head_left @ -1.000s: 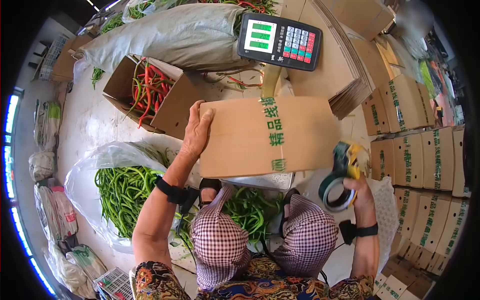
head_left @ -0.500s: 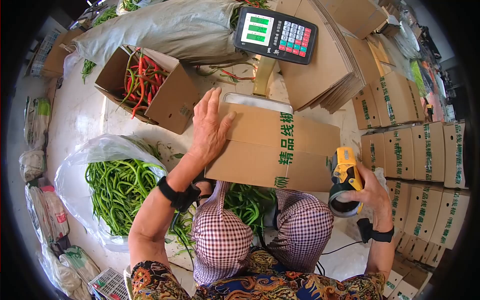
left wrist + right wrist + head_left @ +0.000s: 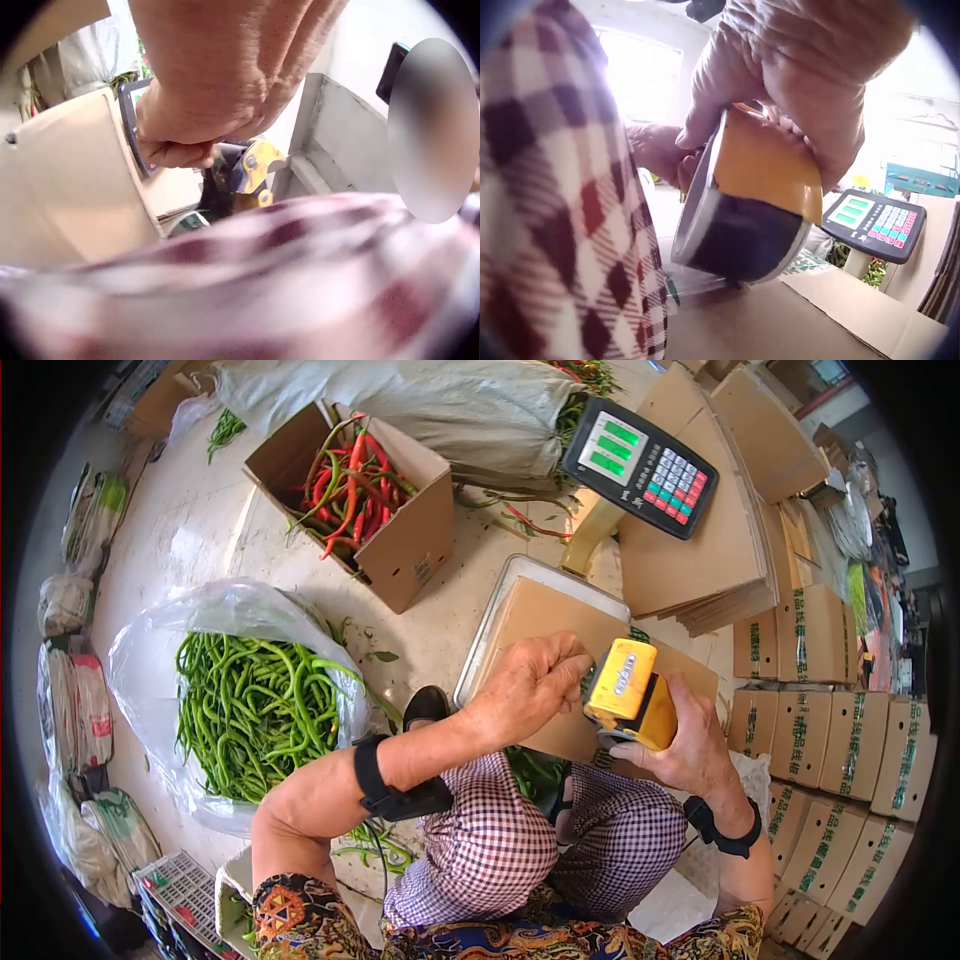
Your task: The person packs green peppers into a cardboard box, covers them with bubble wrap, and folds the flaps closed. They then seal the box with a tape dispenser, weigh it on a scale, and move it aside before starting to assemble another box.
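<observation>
Right hand [image 3: 682,738] clamped round yellow tape dispenser [image 3: 625,685], above the carton [image 3: 540,625] on the scale tray [image 3: 482,622]. Left hand [image 3: 530,685]: fingertips drawn together at dispenser's 9 o'clock; tape between them, cannot tell. Risks, judged: carton, seemingly unbraced, may skid towards 6 o'clock under a pull; slack tape may fold onto itself; close fingertips may catch a cutting edge.
</observation>
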`<state>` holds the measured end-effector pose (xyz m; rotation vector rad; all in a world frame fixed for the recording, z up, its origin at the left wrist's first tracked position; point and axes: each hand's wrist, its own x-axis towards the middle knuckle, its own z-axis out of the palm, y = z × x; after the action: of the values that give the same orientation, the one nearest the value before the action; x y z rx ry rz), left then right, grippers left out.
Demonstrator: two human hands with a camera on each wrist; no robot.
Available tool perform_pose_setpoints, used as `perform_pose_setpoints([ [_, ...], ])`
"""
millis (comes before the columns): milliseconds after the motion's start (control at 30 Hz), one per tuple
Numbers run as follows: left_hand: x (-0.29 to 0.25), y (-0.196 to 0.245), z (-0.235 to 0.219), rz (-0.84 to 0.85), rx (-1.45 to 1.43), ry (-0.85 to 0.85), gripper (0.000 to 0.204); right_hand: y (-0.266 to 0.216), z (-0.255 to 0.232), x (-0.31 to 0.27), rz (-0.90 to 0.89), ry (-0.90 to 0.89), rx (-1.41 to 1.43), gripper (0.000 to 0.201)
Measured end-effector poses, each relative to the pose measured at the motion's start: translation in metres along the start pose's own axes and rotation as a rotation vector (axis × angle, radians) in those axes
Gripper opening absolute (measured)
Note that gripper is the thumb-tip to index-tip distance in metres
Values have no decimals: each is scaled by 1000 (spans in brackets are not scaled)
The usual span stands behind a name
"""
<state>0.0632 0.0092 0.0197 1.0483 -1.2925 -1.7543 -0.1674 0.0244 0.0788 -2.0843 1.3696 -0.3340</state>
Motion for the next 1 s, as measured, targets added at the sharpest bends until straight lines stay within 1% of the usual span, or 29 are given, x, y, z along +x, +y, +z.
perform_pose_setpoints([
  [33,0,-4,-3,57,89,73,21,-2,2,2,5,-15,-20,69],
  [67,-3,-7,-6,54,82,81,21,-5,3,4,11,-28,-41,69],
  [133,-13,-13,-18,136,144,125,22,-19,-5,7,6,-74,-73,70],
  [200,-22,-38,-53,248,338,411,22,-21,-10,9,-8,-128,-106,71],
  [233,-31,-24,-82,58,298,507,22,-13,-16,5,15,-101,-161,71],
  [267,-39,-16,-107,-46,90,567,21,-6,-20,4,35,-75,-214,71],
  [300,-47,-24,-133,-59,10,609,21,-4,-20,5,-39,-41,-292,71],
  [333,-54,-30,-154,-27,40,557,23,-7,-18,9,-42,-49,-290,71],
  [367,-55,-38,-159,-19,33,583,25,-12,-16,13,-12,-83,-304,71],
  [400,-58,-41,-162,-11,25,612,27,-17,-14,17,18,-119,-320,71],
  [433,-58,-47,-166,-12,19,616,27,-20,-12,22,-2,-111,-336,71],
  [500,-56,-63,-174,17,-94,612,29,-25,-9,31,-15,-115,-373,71],
  [633,-46,-92,-186,41,-62,639,31,-42,0,48,-46,-129,-453,69],
  [700,-42,-106,-188,66,124,703,34,-45,4,54,-40,-150,-487,67],
  [733,-40,-111,-189,62,120,710,34,-45,6,57,-27,-164,-522,66],
  [800,-37,-124,-187,63,203,704,35,-46,11,60,-24,-181,-546,65],
  [833,-37,-135,-188,25,259,705,32,-46,13,61,-19,-187,-568,63],
  [867,-33,-145,-185,23,253,704,32,-45,16,62,-17,-192,-572,63],
  [933,-24,-170,-172,101,346,752,26,-41,27,67,-31,-203,-617,61],
  [967,-17,-193,-167,117,426,707,22,-39,31,69,-36,-215,-615,61],
  [1000,-12,-206,-153,30,513,666,23,-37,33,71,-21,-215,-620,59],
])
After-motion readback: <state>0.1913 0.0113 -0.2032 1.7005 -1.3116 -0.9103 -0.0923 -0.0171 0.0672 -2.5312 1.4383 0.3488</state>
